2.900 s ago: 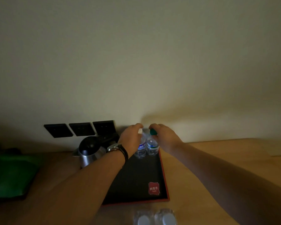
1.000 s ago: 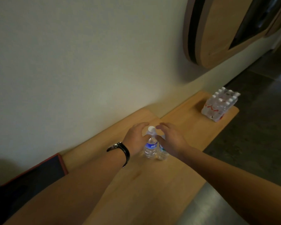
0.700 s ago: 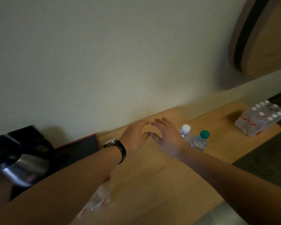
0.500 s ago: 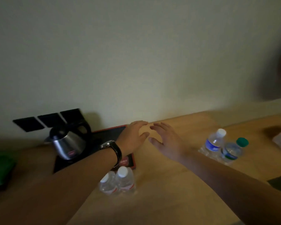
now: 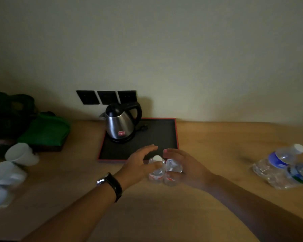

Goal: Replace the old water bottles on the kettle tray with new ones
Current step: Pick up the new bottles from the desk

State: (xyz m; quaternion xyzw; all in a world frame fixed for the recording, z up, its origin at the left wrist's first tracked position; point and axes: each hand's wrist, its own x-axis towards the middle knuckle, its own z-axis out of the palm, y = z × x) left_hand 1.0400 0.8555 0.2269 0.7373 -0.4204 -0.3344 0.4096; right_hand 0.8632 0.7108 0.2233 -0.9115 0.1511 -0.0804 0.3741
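Clear plastic and upright, the two new bottles (image 5: 164, 169) stand side by side on the desk (image 5: 217, 137), just in front of the near rim of the kettle tray (image 5: 177, 137), whose right half lies bare beyond them. The left hand (image 5: 138, 165) cups the white-capped bottle and the right hand (image 5: 185, 165) its neighbour, fingers curled round but whether gripping firmly I cannot tell. Judged from this, the coming move is a short carry straight away from the person; the old bottles (image 5: 283, 168) stand well apart, far right.
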